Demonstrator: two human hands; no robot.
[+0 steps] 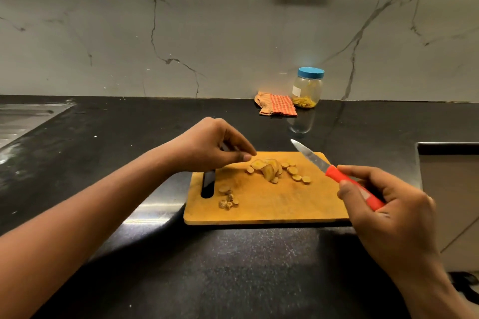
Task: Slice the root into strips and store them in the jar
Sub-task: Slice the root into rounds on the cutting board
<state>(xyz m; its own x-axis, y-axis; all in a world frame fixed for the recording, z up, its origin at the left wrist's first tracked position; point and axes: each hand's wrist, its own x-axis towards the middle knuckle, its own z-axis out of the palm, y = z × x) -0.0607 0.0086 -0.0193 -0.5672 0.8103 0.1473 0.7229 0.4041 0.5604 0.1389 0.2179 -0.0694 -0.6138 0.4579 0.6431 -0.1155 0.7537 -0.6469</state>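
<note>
Right hand [388,204] grips the knife [333,173] above the chopping board [272,202]; left hand [207,145], curled empty by the root slices [269,169], risks a nick.

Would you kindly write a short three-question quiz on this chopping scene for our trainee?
1. True or false: the lid is off the jar.
2. Which hand holds the knife? A) left B) right C) neither
3. Fill in: the slices lie on the ____.

Key: 1. False, the lid is on. 2. B, the right hand. 3. board.
</note>
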